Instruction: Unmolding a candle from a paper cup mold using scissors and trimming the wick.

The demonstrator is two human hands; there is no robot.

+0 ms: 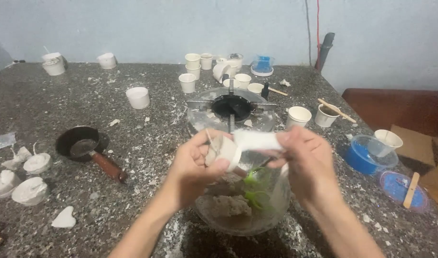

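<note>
Both my hands are raised over a clear glass bowl [276, 203] that holds pale crumbly wax and a green object [254, 186]. My left hand [196, 165] grips a small white candle in a torn paper cup [225, 150], with a thin wick sticking up. My right hand [307, 160] pinches a strip of the white paper cup [257, 140] and holds it stretched away from the candle. The two hands are close together, almost touching above the bowl.
A speckled stone table [147, 148] carries many small white paper cups [138, 97], a single gas burner [232, 107], a small dark pan with a wooden handle [83, 143], white candles at the left [30, 190], and blue containers [367, 155] with a wooden stick at right.
</note>
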